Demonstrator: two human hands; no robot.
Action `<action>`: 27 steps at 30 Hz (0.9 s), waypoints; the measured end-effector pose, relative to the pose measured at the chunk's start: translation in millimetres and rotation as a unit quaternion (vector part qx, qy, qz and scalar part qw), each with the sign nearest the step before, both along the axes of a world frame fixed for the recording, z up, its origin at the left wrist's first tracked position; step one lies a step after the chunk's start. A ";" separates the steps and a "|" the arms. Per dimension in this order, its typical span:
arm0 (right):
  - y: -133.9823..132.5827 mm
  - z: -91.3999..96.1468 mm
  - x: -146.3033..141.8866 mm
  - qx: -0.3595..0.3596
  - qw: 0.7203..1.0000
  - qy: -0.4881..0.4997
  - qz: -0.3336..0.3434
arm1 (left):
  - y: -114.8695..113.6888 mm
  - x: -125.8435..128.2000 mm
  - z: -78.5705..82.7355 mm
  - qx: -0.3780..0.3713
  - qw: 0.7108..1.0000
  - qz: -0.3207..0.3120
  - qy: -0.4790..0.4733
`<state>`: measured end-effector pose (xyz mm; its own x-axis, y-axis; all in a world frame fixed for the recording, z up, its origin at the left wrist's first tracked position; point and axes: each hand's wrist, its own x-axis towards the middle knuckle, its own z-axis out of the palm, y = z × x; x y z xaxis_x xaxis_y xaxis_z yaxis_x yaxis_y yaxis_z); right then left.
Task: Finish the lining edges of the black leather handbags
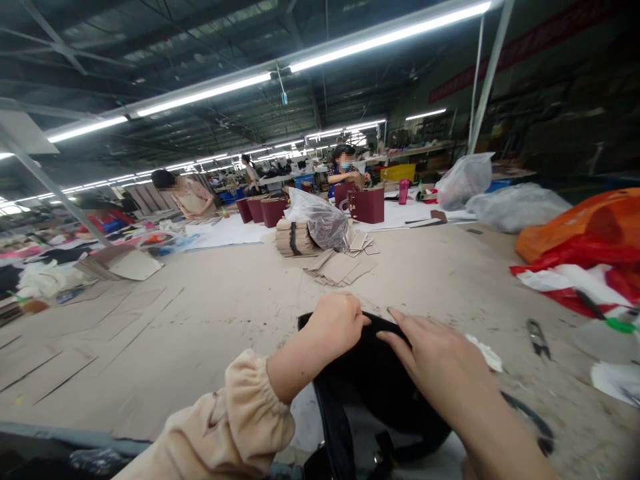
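Across the foreground, a broad, tan-surfaced worktable (215, 300) is spreading out; at its near side, an open, black, soft-sided bag (370, 380) is sitting under both hands; beyond, a translucent plastic sack (323, 217) is resting beside a strapped bundle of brown cardboard pieces (285, 240); the right hand (443, 353) is holding the bag's far rim between thumb and fingers; the left hand (335, 323), fingers curled, is gripping that rim nearby; rightward, small metal thread snips (539, 339) are lying.

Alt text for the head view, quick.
Left hand and right hand at the top edge of a black bag, over a worktable. Snips lie to the right; cardboard pieces and maroon bags sit farther back.
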<state>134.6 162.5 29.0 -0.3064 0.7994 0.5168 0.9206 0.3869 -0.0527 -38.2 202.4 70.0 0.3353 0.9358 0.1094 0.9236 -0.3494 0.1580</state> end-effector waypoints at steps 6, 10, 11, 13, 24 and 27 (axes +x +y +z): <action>13.2 -2.7 -10.9 -0.025 1.000 -0.002 -0.013 | 3.6 -12.3 13.1 -0.053 0.999 -0.001 0.010; 15.7 -4.1 -6.6 0.000 1.000 -0.014 -0.004 | 8.3 -27.8 14.1 -0.046 0.998 -0.037 -0.004; 15.7 -3.7 -6.2 -0.001 1.000 -0.018 -0.005 | 9.2 -30.6 13.5 -0.044 0.998 -0.046 -0.012; 15.4 -2.4 -6.6 -0.006 1.000 -0.024 -0.008 | 10.2 -33.8 12.0 -0.039 0.997 -0.058 -0.019; 15.7 -4.4 -5.6 0.010 1.000 -0.018 0.011 | 8.3 -26.8 7.7 -0.008 1.000 -0.001 0.030; 15.4 -4.6 -4.0 0.012 1.000 -0.012 0.017 | 8.2 -24.0 6.2 -0.006 0.999 0.006 0.031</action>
<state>130.5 177.9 24.4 -0.3461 0.7758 0.5276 0.9074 0.4197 -0.0220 -62.2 210.6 76.2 0.3298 0.9409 0.0771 0.9360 -0.3365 0.1036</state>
